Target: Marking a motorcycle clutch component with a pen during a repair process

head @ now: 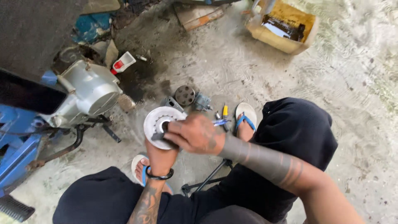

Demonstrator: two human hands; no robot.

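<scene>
Knees [137,203] in black cloth frame the work, and you hold a round silver disc [156,126] up between them above the floor.

Your left hand [161,155] comes up from below with its grip closed on the near edge of the disc, so the toothed centre faces you; your right hand [195,133] reaches across from the right, fingers closed on a small dark piece [158,135] pressed at the disc's hub, braced against the left hand's hold; small parts lie on the concrete floor [232,66] just beyond, a dark round part [185,95], a grey casting [201,101] and some small tools [222,117], kept within reach beside your right sandal [245,115]; to the left stands the blue motorcycle [16,145] with its silver engine case [89,93]; far right sits a yellow tub [286,29] of dark oil.
</scene>
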